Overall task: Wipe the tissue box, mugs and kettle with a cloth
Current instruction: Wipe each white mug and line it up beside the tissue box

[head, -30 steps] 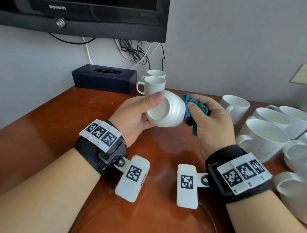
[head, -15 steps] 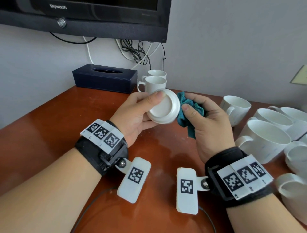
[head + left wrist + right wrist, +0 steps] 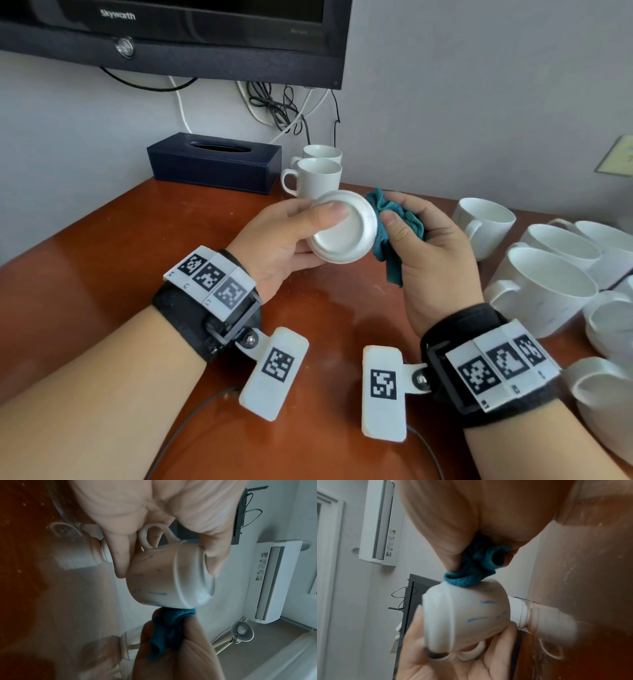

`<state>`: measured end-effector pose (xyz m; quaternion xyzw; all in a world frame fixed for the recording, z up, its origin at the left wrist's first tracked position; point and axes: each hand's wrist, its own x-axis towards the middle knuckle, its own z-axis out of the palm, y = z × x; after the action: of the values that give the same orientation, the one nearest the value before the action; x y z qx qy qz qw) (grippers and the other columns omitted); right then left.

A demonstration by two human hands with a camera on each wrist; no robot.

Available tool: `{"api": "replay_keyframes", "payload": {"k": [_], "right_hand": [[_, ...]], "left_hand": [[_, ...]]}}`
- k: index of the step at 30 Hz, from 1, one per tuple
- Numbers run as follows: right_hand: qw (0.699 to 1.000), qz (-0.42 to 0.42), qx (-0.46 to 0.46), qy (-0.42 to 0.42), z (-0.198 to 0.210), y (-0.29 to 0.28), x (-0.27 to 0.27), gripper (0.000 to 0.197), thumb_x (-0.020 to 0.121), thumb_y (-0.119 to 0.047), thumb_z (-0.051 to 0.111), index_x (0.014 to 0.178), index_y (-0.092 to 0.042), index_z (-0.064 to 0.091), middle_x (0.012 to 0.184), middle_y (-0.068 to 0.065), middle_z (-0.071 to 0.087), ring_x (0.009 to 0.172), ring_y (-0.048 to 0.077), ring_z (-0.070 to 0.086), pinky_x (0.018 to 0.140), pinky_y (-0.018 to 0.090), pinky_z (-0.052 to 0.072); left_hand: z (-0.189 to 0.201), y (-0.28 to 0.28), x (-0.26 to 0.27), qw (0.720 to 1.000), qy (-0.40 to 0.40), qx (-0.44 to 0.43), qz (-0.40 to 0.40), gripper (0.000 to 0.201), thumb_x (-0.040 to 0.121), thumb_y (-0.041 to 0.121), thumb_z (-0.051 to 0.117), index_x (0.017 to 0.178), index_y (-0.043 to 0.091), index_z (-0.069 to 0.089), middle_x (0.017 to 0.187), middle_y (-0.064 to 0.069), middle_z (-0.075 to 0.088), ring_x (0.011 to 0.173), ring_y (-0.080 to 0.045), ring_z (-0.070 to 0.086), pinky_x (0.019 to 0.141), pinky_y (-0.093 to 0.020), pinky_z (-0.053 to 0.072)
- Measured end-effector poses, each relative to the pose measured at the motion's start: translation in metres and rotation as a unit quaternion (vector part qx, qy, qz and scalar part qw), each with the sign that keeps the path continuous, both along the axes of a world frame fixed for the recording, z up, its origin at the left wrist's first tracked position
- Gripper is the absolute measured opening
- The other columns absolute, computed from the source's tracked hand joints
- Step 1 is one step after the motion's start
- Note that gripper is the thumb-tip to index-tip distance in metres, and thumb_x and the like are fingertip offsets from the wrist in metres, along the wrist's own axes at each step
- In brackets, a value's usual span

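One white mug [image 3: 342, 229] is held on its side above the wooden table [image 3: 102, 274], gripped by the left hand [image 3: 284, 236] with the thumb laid across its base. A crumpled teal cloth [image 3: 394, 226] is pinched in the right hand [image 3: 431, 253] and pressed against the mug's side. Blue streaks on the mug wall are shown only by the wrist views; from the head view just the base is seen. Two mugs [image 3: 318, 178] stand beside a dark tissue box [image 3: 214, 164] by the wall, under a television [image 3: 171, 34]. More mugs [image 3: 541, 291] are crowded at the right, some cut off by the edge. An air conditioner [image 3: 271, 580] is seen on the wall in the wrist views only.
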<state>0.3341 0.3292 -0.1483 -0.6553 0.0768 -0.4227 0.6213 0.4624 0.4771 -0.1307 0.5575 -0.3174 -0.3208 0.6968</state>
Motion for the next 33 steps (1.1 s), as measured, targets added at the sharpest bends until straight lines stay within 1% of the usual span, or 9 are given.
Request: {"api": "replay_keyframes", "payload": {"k": [5,8,10,18,21,23,25,30,33], "right_hand": [[0.998,-0.059,0.018,0.033,-0.004,-0.006,0.001,0.016,0.099,-0.022,0.067,0.111,-0.025,0.077,0.095,0.0,0.074,0.076,0.014,0.063,0.061,0.026,0.048],[0.996,-0.061,0.048,0.037,-0.005,-0.004,0.002,0.015,0.098,-0.027,0.066,0.108,-0.027,0.078,0.093,0.002,0.075,0.079,0.018,0.065,0.064,0.032,0.049],[0.995,-0.037,0.081,0.031,-0.004,0.0,0.002,0.016,0.103,-0.023,0.063,0.108,-0.023,0.078,0.087,0.006,0.072,0.073,0.022,0.061,0.059,0.033,0.048],[0.992,-0.005,0.121,0.02,0.002,0.007,0.001,0.017,0.105,-0.015,0.058,0.105,-0.015,0.075,0.071,0.007,0.063,0.057,0.017,0.052,0.047,0.028,0.039],[0.991,-0.006,0.13,0.011,0.004,0.008,0.001,0.016,0.104,-0.013,0.059,0.105,-0.013,0.075,0.075,0.005,0.067,0.06,0.015,0.056,0.048,0.028,0.043],[0.991,-0.009,0.132,0.011,0.005,0.009,0.0,0.015,0.104,-0.013,0.06,0.104,-0.014,0.075,0.078,0.005,0.068,0.063,0.014,0.058,0.05,0.028,0.046],[0.991,-0.014,0.132,0.011,0.004,0.009,-0.001,0.015,0.103,-0.014,0.061,0.103,-0.016,0.076,0.078,0.004,0.069,0.063,0.013,0.059,0.048,0.028,0.045],[0.99,-0.018,0.138,-0.008,0.008,0.007,-0.002,0.013,0.103,-0.011,0.062,0.104,-0.015,0.074,0.085,0.0,0.075,0.072,0.011,0.068,0.055,0.026,0.053],[0.991,-0.021,0.13,-0.016,0.007,0.004,-0.002,0.013,0.102,-0.009,0.062,0.104,-0.014,0.074,0.087,0.001,0.075,0.075,0.012,0.068,0.062,0.024,0.054]], "left_hand": [[0.0,0.001,-0.002,0.998,0.037,-0.04,-0.035,0.076,0.068,0.052,0.09,0.132,0.017,0.07,0.135,-0.013,0.069,0.126,-0.032,0.066,0.104,-0.051,0.054],[0.001,0.002,-0.002,0.994,0.066,-0.076,-0.048,0.093,0.065,0.054,0.091,0.144,0.016,0.059,0.144,-0.014,0.063,0.134,-0.036,0.059,0.111,-0.06,0.047],[0.002,0.001,-0.001,0.99,0.089,-0.096,-0.046,0.099,0.065,0.053,0.092,0.149,0.017,0.053,0.146,-0.014,0.061,0.134,-0.037,0.059,0.113,-0.062,0.044],[0.003,0.002,0.002,0.993,0.07,-0.067,-0.06,0.104,0.059,0.064,0.091,0.148,0.022,0.055,0.143,-0.012,0.064,0.131,-0.036,0.062,0.115,-0.06,0.043],[0.004,0.003,0.003,0.996,0.034,-0.056,-0.052,0.097,0.058,0.066,0.091,0.14,0.022,0.063,0.142,-0.013,0.064,0.135,-0.036,0.058,0.119,-0.062,0.037],[0.006,0.005,0.005,0.997,0.001,-0.052,-0.059,0.087,0.06,0.065,0.09,0.132,0.021,0.07,0.139,-0.013,0.066,0.131,-0.033,0.06,0.119,-0.059,0.037],[0.007,0.007,0.006,0.996,-0.032,-0.045,-0.074,0.083,0.062,0.062,0.089,0.131,0.018,0.071,0.138,-0.014,0.067,0.128,-0.032,0.061,0.114,-0.05,0.044],[0.008,0.008,0.01,0.995,-0.071,-0.012,-0.074,0.102,0.055,0.054,0.097,0.138,0.006,0.062,0.137,-0.018,0.065,0.125,-0.032,0.065,0.102,-0.038,0.056],[0.008,0.008,0.01,0.994,-0.08,-0.004,-0.069,0.083,0.062,0.039,0.088,0.134,0.007,0.063,0.132,-0.018,0.068,0.111,-0.022,0.07,0.09,-0.03,0.058]]}}
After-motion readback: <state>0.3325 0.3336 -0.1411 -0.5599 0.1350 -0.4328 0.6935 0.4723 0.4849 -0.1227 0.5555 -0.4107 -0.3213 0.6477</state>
